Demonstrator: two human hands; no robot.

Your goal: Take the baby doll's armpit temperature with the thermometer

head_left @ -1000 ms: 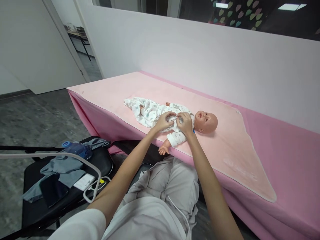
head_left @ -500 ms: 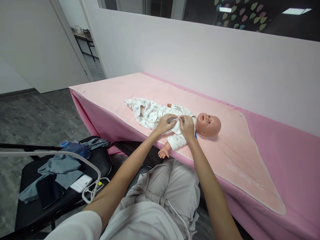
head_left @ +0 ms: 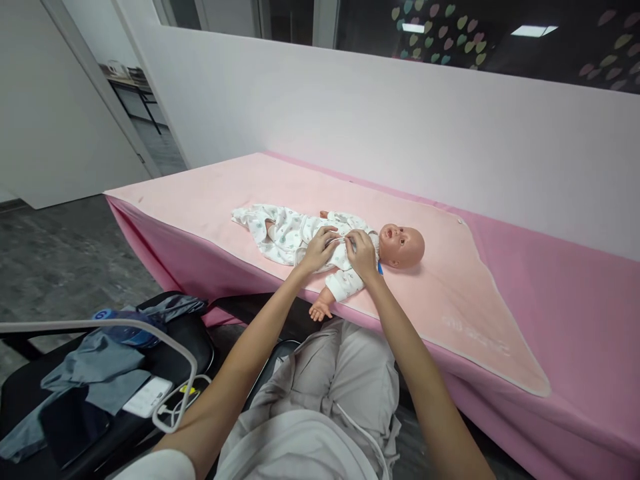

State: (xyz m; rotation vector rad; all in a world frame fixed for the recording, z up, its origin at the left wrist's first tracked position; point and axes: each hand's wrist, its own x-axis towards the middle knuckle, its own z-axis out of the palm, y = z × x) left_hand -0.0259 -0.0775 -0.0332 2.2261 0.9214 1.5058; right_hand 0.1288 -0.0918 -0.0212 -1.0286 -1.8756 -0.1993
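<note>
Fingers (head_left: 357, 238) hold thin white cord (head_left: 339, 240) over smooth-headed, cloth-clad doll (head_left: 315, 226).

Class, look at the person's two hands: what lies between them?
In the head view, a thin white strand spans the gap between the left hand and the right hand, above the doll's white top.

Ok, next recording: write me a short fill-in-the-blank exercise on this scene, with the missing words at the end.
The doll lies on its ____ on the pale pink mat.
The left hand and right hand are at the doll's outfit, whose background colour is ____.
The doll's head is nearer the person's ____ hand.
A blue-capped bottle rests on a ____ chair.
Missing words: back; white; right; black.
</note>
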